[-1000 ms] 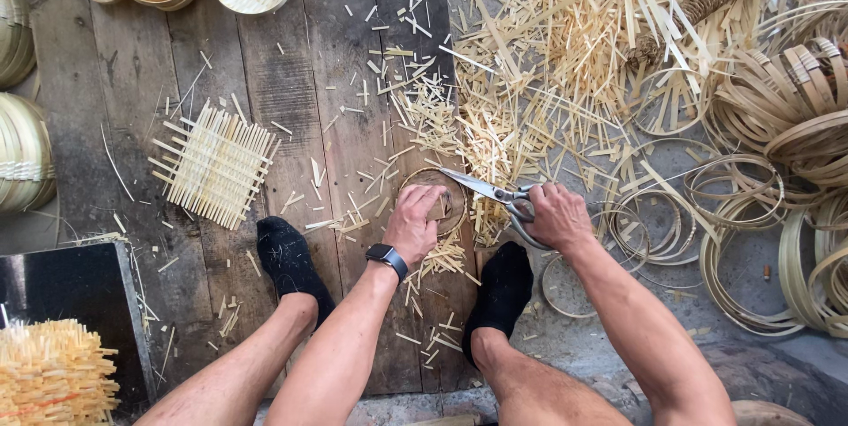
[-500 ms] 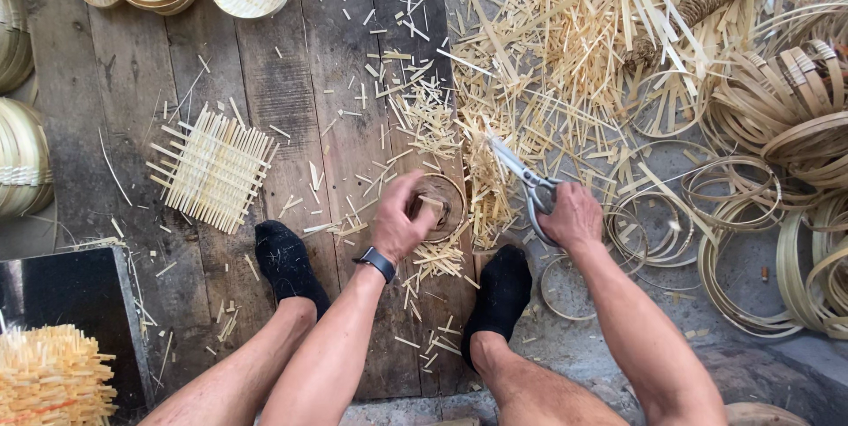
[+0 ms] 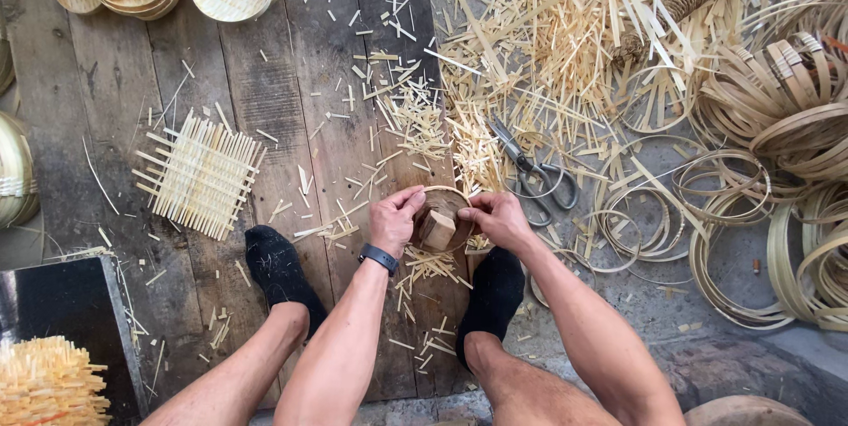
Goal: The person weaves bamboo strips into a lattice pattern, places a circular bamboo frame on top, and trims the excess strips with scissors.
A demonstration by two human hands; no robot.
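Both hands grasp a small round bamboo basket [image 3: 442, 214] just below frame centre, a wooden block [image 3: 437, 230] inside it. Left hand [image 3: 394, 221] pinches the rim at 9 o'clock; right hand [image 3: 496, 218] grips it at 3 o'clock. Scissors [image 3: 534, 174] lie released at 2 o'clock, a woven mat [image 3: 201, 174] at 9 o'clock.

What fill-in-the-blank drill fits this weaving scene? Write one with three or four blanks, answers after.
1. Both hands, left hand and right hand, hold a small round bamboo ____.
2. The scissors lie on the floor, in ____ hand.
3. The black watch sits on the ____ wrist.
4. The square woven mat lies on the wooden ____.

Missing words: hoop; neither; left; planks
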